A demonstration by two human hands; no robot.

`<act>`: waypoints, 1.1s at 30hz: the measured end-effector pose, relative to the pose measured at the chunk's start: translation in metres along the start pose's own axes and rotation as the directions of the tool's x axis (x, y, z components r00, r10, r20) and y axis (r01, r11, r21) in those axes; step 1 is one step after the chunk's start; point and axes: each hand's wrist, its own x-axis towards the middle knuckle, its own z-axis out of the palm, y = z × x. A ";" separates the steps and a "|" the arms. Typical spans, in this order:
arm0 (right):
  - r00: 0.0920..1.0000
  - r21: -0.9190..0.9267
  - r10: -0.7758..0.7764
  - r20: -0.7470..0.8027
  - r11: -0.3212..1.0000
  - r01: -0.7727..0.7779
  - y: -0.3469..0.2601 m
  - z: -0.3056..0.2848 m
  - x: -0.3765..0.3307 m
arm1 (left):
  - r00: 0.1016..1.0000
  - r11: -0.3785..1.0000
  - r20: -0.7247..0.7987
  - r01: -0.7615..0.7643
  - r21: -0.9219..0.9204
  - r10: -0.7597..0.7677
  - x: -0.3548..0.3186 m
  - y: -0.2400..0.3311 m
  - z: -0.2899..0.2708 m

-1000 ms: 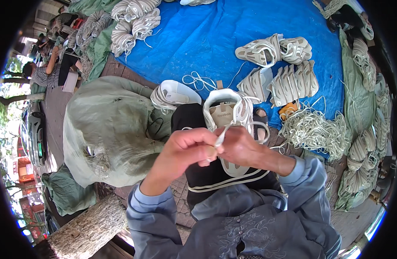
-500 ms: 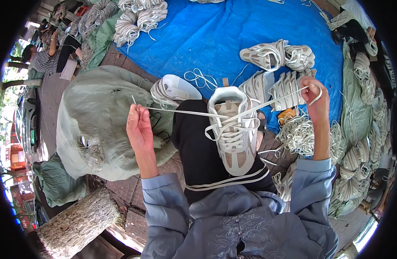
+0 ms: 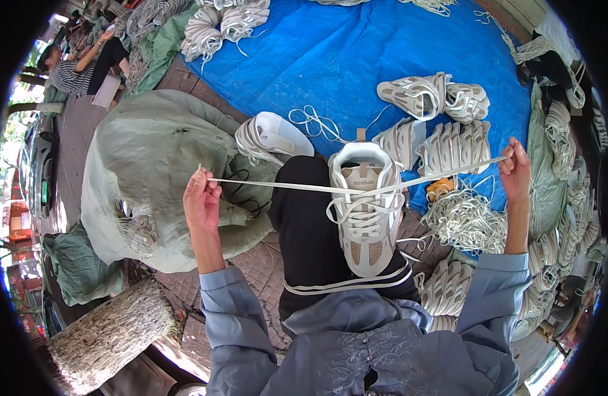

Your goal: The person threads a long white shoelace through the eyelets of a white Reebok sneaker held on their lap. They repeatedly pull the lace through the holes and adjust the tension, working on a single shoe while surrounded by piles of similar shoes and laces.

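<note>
Head view: sneaker point(image 3: 364, 218) sat on our lap. Left hand point(image 3: 201, 201) and right hand point(image 3: 516, 173) each pinched a shoelace point(image 3: 277, 185) end, outstretched either side; we judged even tension best.

Left hand point(image 3: 201, 198) and right hand point(image 3: 516, 173) wide apart, fingers pinched.

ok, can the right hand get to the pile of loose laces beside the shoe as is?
Probably not yet: the right hand is pinching one end of the taut lace. The lace pile lies just below it with nothing between, so the way is free once it lets go.
</note>
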 end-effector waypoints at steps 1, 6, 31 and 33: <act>1.000 0.037 -0.002 -0.007 0.999 0.002 -0.001 -0.008 0.005 | 0.997 0.998 -0.080 -0.019 -0.056 0.014 -0.002 -0.002 0.002; 1.000 0.130 -0.013 -0.007 0.991 0.014 -0.044 -0.052 0.016 | 0.992 0.912 -0.129 -0.043 -0.408 -0.011 0.000 -0.008 0.020; 0.861 -0.893 0.273 0.430 0.269 0.361 0.155 0.208 -0.051 | 0.793 0.154 0.573 -0.605 0.781 0.209 -0.069 -0.118 0.130; 0.865 -0.892 0.261 0.428 0.275 0.358 0.156 0.206 -0.054 | 0.774 0.112 0.589 -0.623 0.774 0.232 -0.071 -0.122 0.132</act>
